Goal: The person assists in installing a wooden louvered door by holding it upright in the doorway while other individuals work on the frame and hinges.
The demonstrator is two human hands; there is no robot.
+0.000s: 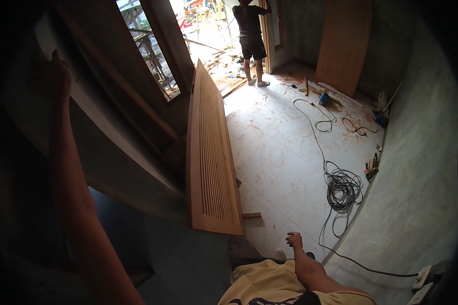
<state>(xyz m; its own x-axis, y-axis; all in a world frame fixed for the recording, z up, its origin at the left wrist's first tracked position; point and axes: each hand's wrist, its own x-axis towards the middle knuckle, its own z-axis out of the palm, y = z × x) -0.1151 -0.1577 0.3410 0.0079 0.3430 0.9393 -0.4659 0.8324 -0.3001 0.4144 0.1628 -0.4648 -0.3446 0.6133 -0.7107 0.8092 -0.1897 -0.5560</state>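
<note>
My left hand (58,73) is raised at the upper left, beside the pale edge of a wall opening (94,114). One finger stands up from it, the others fade into shadow, and no held object shows. Low on the right side of my body, my right hand (293,239) hangs loosely with slightly curled fingers and nothing in it. Between the two hands, a wooden door panel (213,168) with ribbed grooves stands tilted on its long edge. Neither hand touches it. A small wood block (252,215) lies by its near end.
A coiled black cable (343,190) lies on the white tiled floor (269,162), running to a socket (422,277). A blue power tool (323,98) sits farther off among wood scraps. Another wooden panel (345,46) leans at the back. A person (252,38) stands in the bright doorway.
</note>
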